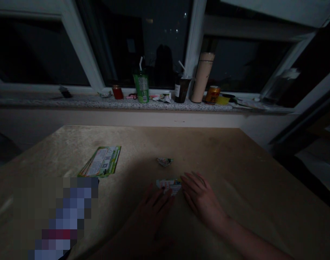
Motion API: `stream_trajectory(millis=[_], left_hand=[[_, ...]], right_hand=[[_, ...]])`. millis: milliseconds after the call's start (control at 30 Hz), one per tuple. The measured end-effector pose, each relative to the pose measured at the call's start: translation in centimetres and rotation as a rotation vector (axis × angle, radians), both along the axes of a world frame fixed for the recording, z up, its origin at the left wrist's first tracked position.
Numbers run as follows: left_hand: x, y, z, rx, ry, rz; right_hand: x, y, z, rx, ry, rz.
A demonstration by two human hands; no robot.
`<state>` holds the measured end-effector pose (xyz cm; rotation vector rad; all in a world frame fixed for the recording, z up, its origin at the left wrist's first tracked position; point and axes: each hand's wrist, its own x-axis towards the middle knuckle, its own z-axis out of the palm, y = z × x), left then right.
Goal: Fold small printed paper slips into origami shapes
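A small printed paper piece (168, 184) lies on the tan table (235, 162) just in front of me. My left hand (156, 206) rests flat on its near left edge, fingers stretched out. My right hand (201, 196) lies beside its right edge, fingers spread and flat on the table. A little farther away sits a small folded paper shape (165, 161), touched by neither hand. The scene is dim.
A stack of green printed leaflets (101, 161) lies to the left, with a blurred patch (64, 216) below it. On the windowsill (73, 102) stand a green drink carton (141, 86), a dark cup (181, 89), a tall cup (202, 77) and cans (212, 94).
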<state>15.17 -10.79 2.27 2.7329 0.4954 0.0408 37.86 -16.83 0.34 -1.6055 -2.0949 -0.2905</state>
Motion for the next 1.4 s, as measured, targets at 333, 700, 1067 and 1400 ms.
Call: stream_trajectory(millis=[333,700,1067,1400], left_hand=[[-0.6,1.6,0.4,0.009,0.017,-0.095],[-1.1,3.4,0.8,0.032,0.022,-0.192],[-2.4,4.9,0.9,0.187,0.000,-0.105],[-2.3,4.8,0.4,0.308,-0.047,-0.023]], right_hand=[[-0.1,-0.2,-0.4,0.038,-0.006,0.051],[0.5,0.5,0.3,-0.250,0.029,0.300],[0.7,0.0,1.2,-0.273,0.013,0.277],[-0.1,-0.2,0.9,-0.109,0.030,0.354]])
